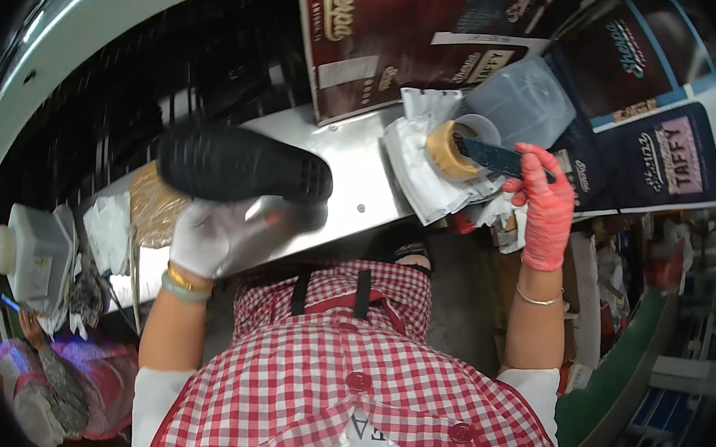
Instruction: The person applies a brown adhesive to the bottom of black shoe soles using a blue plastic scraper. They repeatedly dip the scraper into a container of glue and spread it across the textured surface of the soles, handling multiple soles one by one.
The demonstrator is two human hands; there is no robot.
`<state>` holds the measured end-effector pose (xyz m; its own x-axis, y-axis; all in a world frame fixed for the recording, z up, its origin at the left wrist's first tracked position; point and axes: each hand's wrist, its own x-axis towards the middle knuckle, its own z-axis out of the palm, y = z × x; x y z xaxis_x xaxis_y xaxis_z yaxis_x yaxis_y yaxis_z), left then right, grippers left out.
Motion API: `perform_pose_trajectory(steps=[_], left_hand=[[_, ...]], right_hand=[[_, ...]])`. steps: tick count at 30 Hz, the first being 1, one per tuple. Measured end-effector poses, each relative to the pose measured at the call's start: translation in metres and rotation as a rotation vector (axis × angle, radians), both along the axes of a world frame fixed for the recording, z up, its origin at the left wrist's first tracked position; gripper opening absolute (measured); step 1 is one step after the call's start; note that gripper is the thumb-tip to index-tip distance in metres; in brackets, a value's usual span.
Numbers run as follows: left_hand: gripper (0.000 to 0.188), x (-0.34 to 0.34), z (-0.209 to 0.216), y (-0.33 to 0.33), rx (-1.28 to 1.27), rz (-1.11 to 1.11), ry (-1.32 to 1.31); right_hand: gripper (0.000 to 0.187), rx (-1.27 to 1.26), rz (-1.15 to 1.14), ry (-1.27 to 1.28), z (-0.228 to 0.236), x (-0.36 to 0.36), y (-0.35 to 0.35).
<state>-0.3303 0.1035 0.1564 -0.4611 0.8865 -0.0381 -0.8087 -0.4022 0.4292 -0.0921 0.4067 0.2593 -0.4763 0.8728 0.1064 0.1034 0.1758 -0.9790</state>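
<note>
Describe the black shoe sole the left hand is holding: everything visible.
The black shoe sole is one moulded piece, rubber-like and matte, with rows of small tread ribs facing the camera. It lies roughly level, long axis left to right, rounded at both ends, over the metal worktable. The left hand, in a white glove, grips it from below at its near edge. Its other face is hidden.
</note>
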Motion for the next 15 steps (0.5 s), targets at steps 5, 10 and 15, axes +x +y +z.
perform_pose_trajectory(steps=[5, 10, 15], left_hand=[[0.070, 0.051, -0.018, 0.000, -0.233, -0.065, -0.424], [0.063, 0.069, -0.029, -0.006, -0.204, -0.132, -0.324], [0.058, 0.071, -0.020, -0.002, -0.257, -0.090, -0.316]], right_hand=[[0.026, -0.009, -0.047, -0.120, -0.030, 0.004, 0.027], [0.027, -0.055, -0.050, -0.095, -0.037, -0.003, 0.029], [0.032, -0.092, 0.017, -0.147, -0.043, -0.002, 0.040]])
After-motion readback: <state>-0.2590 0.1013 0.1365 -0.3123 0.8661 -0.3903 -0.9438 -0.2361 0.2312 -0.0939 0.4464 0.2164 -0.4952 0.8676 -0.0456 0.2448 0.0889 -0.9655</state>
